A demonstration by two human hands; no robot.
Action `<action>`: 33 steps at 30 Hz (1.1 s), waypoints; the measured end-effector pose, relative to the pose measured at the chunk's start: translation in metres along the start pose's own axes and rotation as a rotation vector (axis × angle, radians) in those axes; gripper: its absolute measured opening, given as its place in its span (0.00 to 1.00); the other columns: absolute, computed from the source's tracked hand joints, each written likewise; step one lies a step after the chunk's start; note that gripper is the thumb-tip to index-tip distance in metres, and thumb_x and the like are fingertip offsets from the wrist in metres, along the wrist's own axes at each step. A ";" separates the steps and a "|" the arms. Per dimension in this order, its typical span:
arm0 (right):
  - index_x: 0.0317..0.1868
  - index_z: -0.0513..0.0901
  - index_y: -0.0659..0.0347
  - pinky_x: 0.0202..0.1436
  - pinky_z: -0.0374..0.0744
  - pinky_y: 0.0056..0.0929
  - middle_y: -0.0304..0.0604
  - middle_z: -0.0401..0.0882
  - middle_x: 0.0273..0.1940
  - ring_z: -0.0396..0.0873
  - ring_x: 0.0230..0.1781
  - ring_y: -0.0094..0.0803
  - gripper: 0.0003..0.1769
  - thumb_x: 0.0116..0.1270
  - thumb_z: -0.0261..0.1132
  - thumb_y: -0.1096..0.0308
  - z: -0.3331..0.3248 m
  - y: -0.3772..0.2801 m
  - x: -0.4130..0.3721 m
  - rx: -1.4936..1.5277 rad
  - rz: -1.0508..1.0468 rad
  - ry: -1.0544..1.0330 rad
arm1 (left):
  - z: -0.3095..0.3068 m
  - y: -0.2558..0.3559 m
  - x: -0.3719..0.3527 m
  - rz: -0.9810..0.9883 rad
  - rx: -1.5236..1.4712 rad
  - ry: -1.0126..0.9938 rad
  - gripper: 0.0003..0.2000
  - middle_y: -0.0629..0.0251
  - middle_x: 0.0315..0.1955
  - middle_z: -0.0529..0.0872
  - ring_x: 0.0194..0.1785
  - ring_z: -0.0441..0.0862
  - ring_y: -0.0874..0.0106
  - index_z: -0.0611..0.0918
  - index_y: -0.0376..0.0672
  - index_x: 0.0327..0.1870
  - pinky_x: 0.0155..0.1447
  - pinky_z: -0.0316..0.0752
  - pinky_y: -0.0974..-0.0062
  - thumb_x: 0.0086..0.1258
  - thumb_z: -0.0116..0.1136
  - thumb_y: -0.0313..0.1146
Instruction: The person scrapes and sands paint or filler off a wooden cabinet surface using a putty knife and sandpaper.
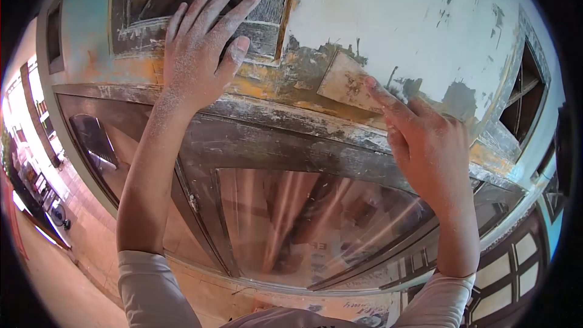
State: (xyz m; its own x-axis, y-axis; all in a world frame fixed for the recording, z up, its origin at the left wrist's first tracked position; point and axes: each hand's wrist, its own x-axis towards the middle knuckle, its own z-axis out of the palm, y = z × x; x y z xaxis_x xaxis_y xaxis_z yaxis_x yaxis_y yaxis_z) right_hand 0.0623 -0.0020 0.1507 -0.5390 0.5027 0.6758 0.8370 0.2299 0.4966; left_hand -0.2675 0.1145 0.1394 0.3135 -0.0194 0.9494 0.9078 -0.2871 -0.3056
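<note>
My left hand (197, 55), coated in pale dust, lies with fingers spread against the lower corner of a worn window frame (261, 40). It holds nothing. My right hand (428, 140) presses a tan, dust-marked piece of sandpaper (347, 79) against the wall, its index finger stretched over the sheet's right edge and the other fingers curled. The sandpaper lies tilted over a grey filler patch (303, 64) and a strip of exposed orange-yellow paint (255, 87). The underside of the sheet is hidden.
Just below runs a dark, scuffed wooden door frame (273, 140) with reflective glass panes (322, 219). A second small window (525, 91) sits at the right. White wall (376, 6) with more grey patches extends above. Far below left, a tiled floor (91, 213) shows.
</note>
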 end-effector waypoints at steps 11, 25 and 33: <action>0.74 0.76 0.32 0.27 0.74 0.37 0.38 0.75 0.25 0.76 0.21 0.35 0.32 0.71 0.66 0.68 -0.012 -0.022 0.015 -0.023 0.074 -0.043 | 0.002 -0.002 0.000 0.062 0.072 0.025 0.25 0.65 0.77 0.71 0.80 0.63 0.56 0.71 0.61 0.78 0.82 0.52 0.46 0.85 0.41 0.51; 0.75 0.75 0.33 0.28 0.72 0.35 0.36 0.75 0.25 0.75 0.21 0.33 0.32 0.72 0.64 0.68 -0.018 -0.024 0.015 -0.050 0.031 -0.040 | 0.003 -0.001 -0.001 0.044 0.076 0.020 0.23 0.66 0.77 0.71 0.81 0.63 0.58 0.71 0.61 0.78 0.83 0.52 0.47 0.84 0.43 0.43; 0.77 0.72 0.32 0.32 0.79 0.40 0.37 0.77 0.26 0.79 0.24 0.35 0.34 0.71 0.64 0.68 -0.012 -0.025 0.019 -0.010 0.023 -0.108 | 0.005 -0.002 -0.001 0.021 0.035 0.036 0.25 0.66 0.76 0.72 0.80 0.64 0.58 0.70 0.68 0.78 0.82 0.51 0.46 0.82 0.47 0.43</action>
State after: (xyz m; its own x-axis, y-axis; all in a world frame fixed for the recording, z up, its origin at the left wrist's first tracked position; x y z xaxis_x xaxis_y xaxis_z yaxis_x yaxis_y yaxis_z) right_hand 0.0304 -0.0081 0.1574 -0.5057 0.5950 0.6247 0.8478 0.2090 0.4874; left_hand -0.2680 0.1197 0.1384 0.3229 -0.0598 0.9445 0.9105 -0.2526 -0.3273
